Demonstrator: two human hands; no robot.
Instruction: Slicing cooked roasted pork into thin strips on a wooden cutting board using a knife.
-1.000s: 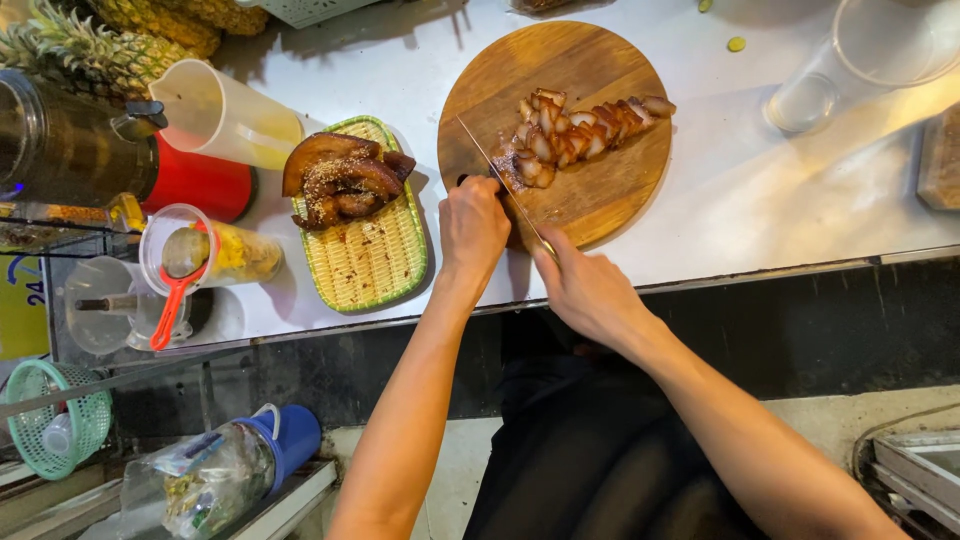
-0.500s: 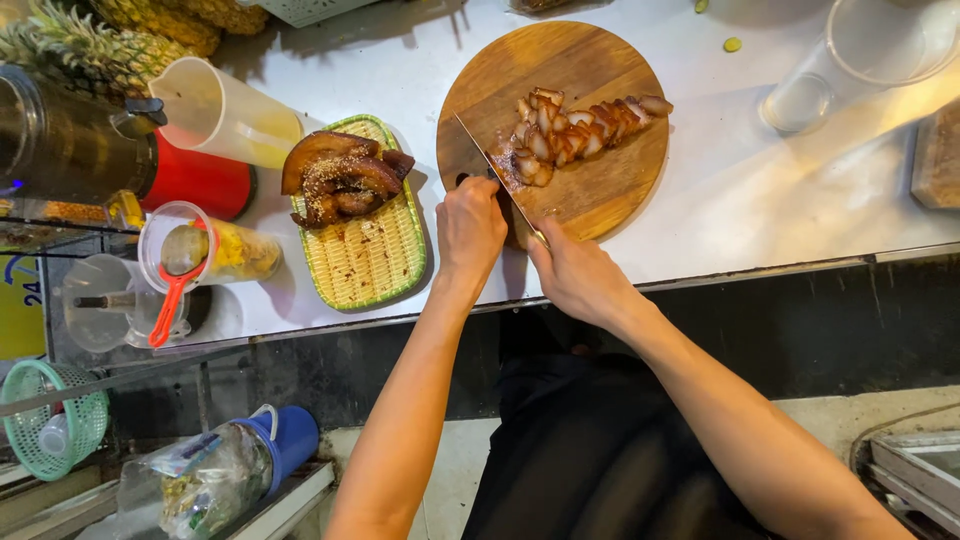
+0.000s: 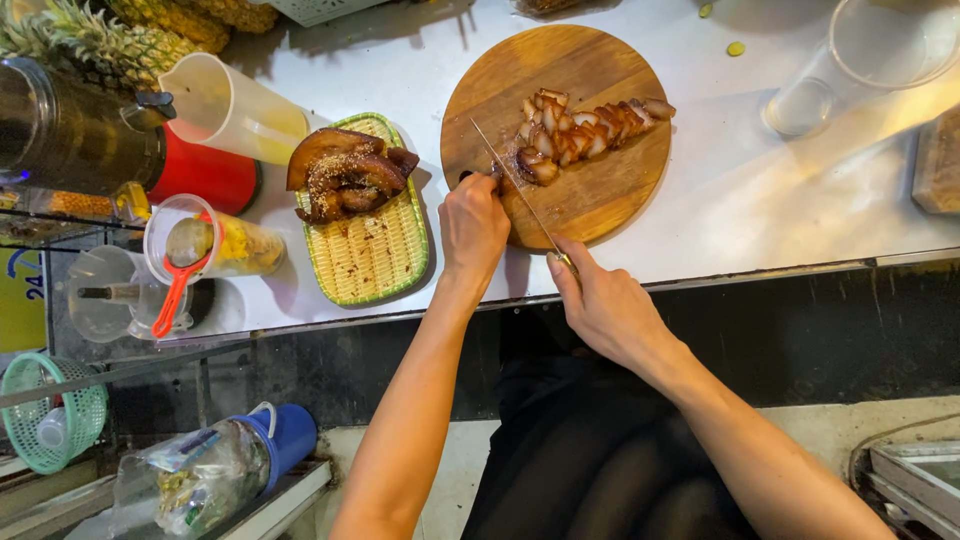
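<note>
A round wooden cutting board (image 3: 600, 190) lies on the white counter with a row of sliced roast meat (image 3: 580, 130) across it. My right hand (image 3: 600, 300) grips the handle of a long knife (image 3: 515, 190), its blade angled up to the left end of the meat. My left hand (image 3: 472, 225) rests at the board's left edge, fingertips against the uncut end of the meat beside the blade.
A green-rimmed woven tray (image 3: 375, 260) holding dark roast meat pieces (image 3: 345, 175) sits left of the board. Further left stand a white jug (image 3: 230, 105), a red-based blender (image 3: 100, 140) and pineapples (image 3: 100, 35). A clear plastic container (image 3: 860, 60) stands at far right.
The knife and my right hand have shifted slightly while slicing at the left end of the meat. My left hand stays at the board's edge.
</note>
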